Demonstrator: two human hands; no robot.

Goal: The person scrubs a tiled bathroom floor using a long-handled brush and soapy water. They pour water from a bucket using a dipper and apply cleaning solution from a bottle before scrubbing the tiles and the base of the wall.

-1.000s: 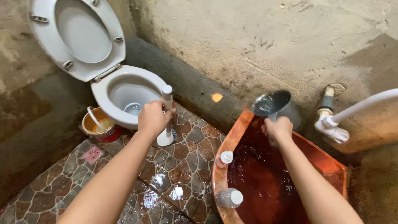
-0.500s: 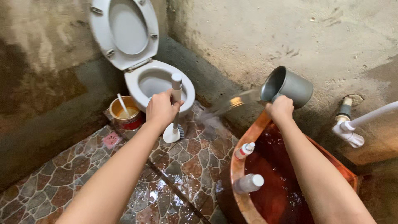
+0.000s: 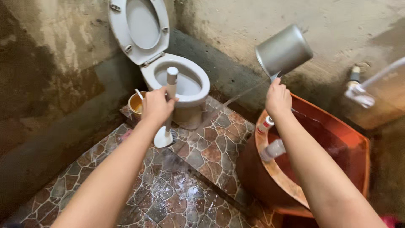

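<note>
The left hand (image 3: 157,105) is clamped round the white handle of a brush (image 3: 167,112), whose head rests on the wet tiled floor (image 3: 168,190) just in front of the toilet (image 3: 181,82). The right hand (image 3: 277,98) is closed on the handle of a grey dipper (image 3: 283,50), tipped mouth-down over the floor, a thin stream falling toward the tiles beside the bowl. The floor shines with water, so a slip looks the likeliest trouble (stone-pattern tiles give little hold when soaked). The dipper hangs by its handle alone, and a wet grip could let it twist and splash the wall. Two small bottles (image 3: 270,137) lie on the rim of the orange tub (image 3: 358,160), right beside the right forearm; a nudge could knock them into the water.
</note>
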